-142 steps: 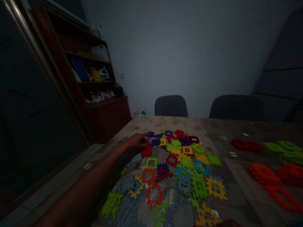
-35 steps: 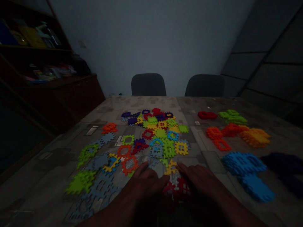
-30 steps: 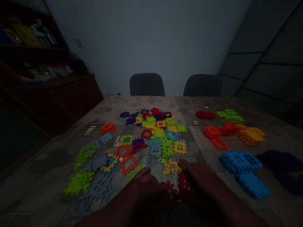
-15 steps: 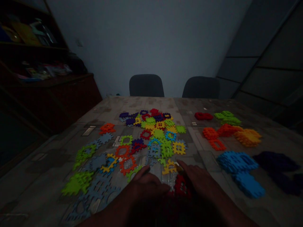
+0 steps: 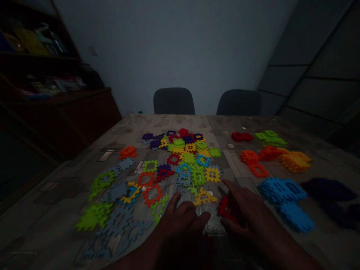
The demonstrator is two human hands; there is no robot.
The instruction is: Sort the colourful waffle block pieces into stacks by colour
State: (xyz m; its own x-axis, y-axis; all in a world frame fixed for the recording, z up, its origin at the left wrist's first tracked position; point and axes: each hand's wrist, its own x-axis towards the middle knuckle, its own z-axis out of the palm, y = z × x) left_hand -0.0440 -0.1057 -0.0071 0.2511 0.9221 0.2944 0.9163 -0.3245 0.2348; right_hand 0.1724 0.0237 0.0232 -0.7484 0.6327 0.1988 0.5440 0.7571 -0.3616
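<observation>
My right hand (image 5: 244, 208) grips a red toothed building tile (image 5: 226, 209) between thumb and fingers, just above the near part of the table; the palm side is hidden. My left hand (image 5: 182, 219) is open and seems to hold nothing, its index finger reaching toward the grey-blue tiles and its thumb apart. Between and beyond the hands lie a yellow arched tile (image 5: 204, 197), a yellow window tile (image 5: 212, 174) and a grey-blue window tile (image 5: 184, 177). Near the left fingers is a lime green tile (image 5: 159, 208).
On the right stand sorted piles: blue tiles (image 5: 282, 192), dark purple tiles (image 5: 327, 191), orange tiles (image 5: 250, 158), yellow-orange tiles (image 5: 295, 161), lime tiles (image 5: 271, 138) and red tiles (image 5: 242, 137). Grey-blue tiles (image 5: 119, 221) spread at left. Two chairs (image 5: 174, 101) stand behind the table (image 5: 180, 120).
My right hand has moved right with the red tile, away from my left hand. The left hand's fingers have spread more, and the yellow arched tile is less covered.
</observation>
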